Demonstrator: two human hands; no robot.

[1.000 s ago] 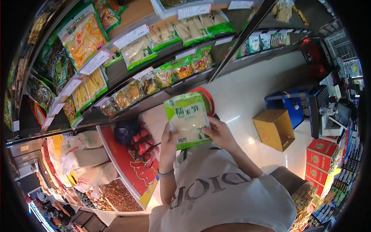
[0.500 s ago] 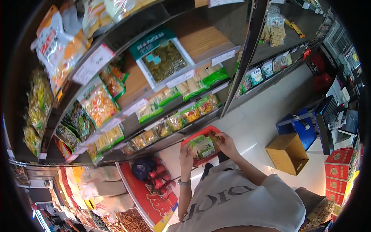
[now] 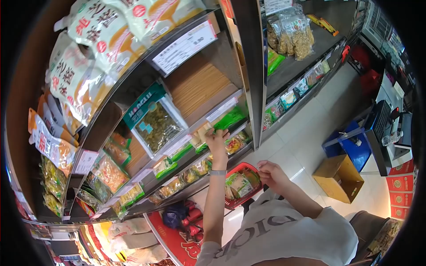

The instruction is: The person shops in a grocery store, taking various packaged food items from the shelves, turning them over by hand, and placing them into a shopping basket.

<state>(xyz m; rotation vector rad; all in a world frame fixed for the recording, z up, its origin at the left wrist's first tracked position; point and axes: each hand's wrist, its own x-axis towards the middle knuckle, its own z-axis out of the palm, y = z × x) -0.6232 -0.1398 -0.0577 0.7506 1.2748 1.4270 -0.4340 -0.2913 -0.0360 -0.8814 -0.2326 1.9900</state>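
Observation:
My left hand (image 3: 217, 141), with a grey band on the wrist, reaches to a lower shelf. Its fingers are apart against a green-edged clear bag (image 3: 230, 119) of pale food; whether they touch it I cannot tell. A red shopping basket (image 3: 243, 167) is below and to the right of that hand. Inside it lies a clear food packet with a pale green label (image 3: 241, 184). Just right of the basket, my right hand (image 3: 271, 174) hovers with loosely bent fingers and holds nothing.
A large green-topped packet of dark dried food (image 3: 155, 124) lies on the shelf above. White bags (image 3: 106, 35) fill the upper left. A dark shelf post (image 3: 252, 71) stands ahead. On the floor at right are a cardboard box (image 3: 339, 177) and a blue bin (image 3: 348, 144).
My left hand has left the packet at the basket and moved up to the shelf. My right hand has let go and shifted slightly right. The packet now lies in the basket.

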